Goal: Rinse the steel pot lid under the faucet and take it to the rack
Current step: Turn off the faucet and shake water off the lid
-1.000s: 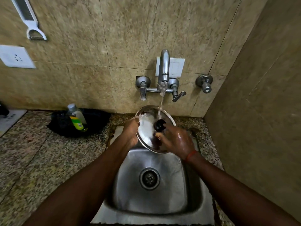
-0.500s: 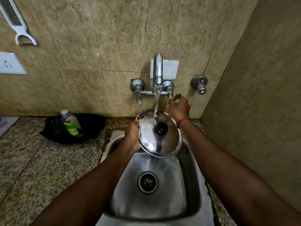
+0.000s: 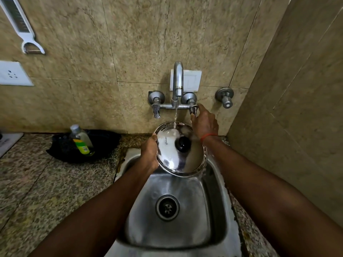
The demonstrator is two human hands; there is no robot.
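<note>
Hands come first, and there are two, both reaching out over the sink [image 3: 209, 210]. The left hand [image 3: 149, 154] is low and near the middle. It grips the left edge of the steel pot lid [image 3: 172, 158], with the thumb on top of the rim. Its other fingers go under the lid and cannot be seen. The lid is up in the air above the back of the sink, tilted, with its shiny top facing up. A thin stream of water [image 3: 175, 115] falls from the faucet [image 3: 177, 80] onto the far part of the lid. The right hand [image 3: 205, 123] reaches higher, to the wall. Its thumb and first finger pinch the right tap handle [image 3: 194, 109]. One red thread [image 3: 208, 135] goes round that wrist.

Now the counting. One lid, with one black knob [image 3: 183, 144] in its middle. One faucet spout with two handles: the right one and the left tap handle [image 3: 156, 108], which nobody touches. One more round valve [image 3: 225, 97] sits on the wall further right. One sink has one drain [image 3: 167, 207]. On the speckled counter [image 3: 46, 191] to the left, one bottle [image 3: 81, 140] with a green label leans in one black thing [image 3: 105, 143] that is too dark to make out. On the wall hang one white peeler [image 3: 24, 30] and one white socket plate [image 3: 13, 74].
</note>
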